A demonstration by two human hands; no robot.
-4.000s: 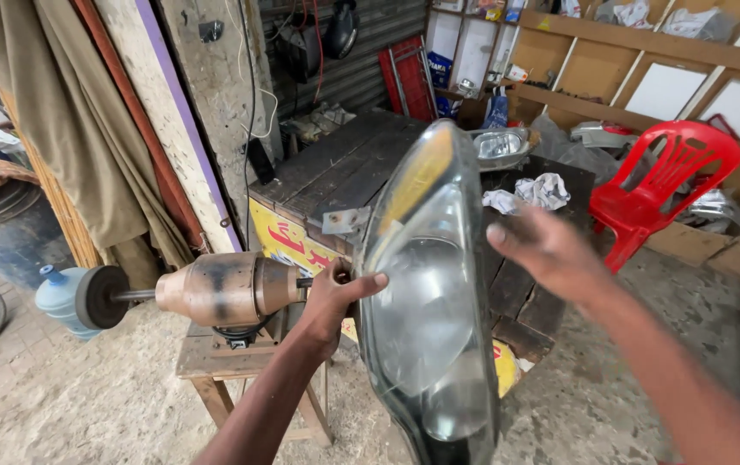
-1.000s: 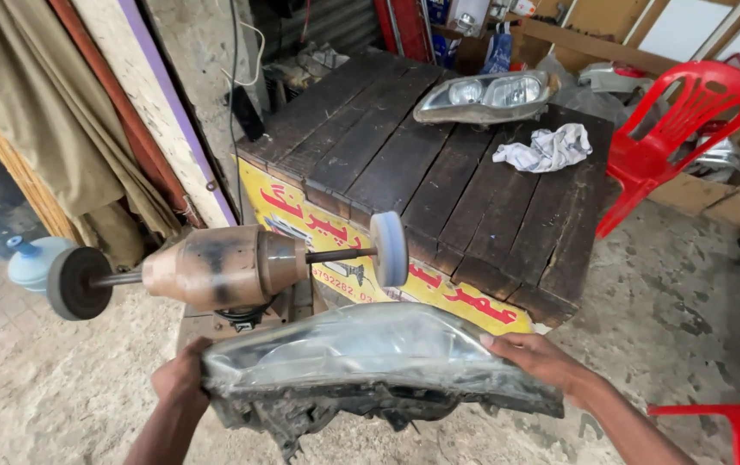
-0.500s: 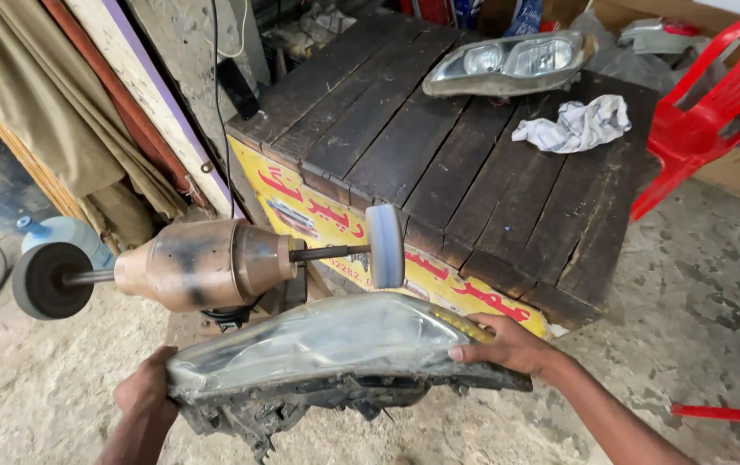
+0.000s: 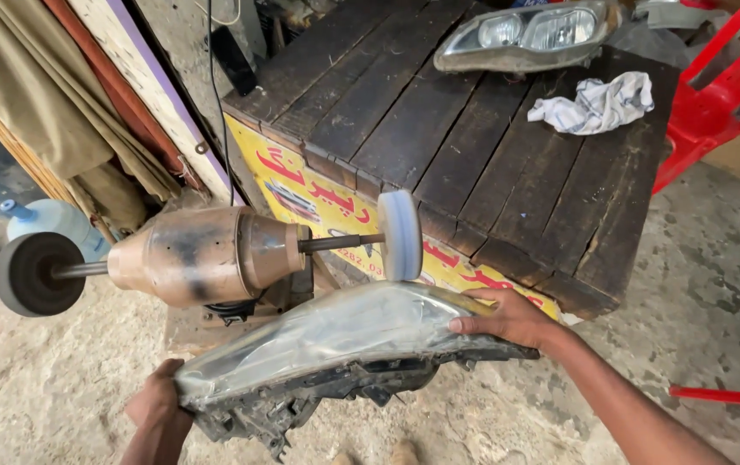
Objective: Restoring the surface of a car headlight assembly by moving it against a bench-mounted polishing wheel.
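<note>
headlight raised under pad — hazy lens, black backing; both hands' fingers grip ends.

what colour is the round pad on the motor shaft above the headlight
Pale blue-white foam pad, clearest in the head view.

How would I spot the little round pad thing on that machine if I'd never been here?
Find the dark wooden table, then the rusty bench motor in front of it. A thin shaft sticks out of the motor toward the table, ending in a pale blue-white buffing pad, just above the headlight held by two hands. The wheel on the motor's other end is black.
</note>
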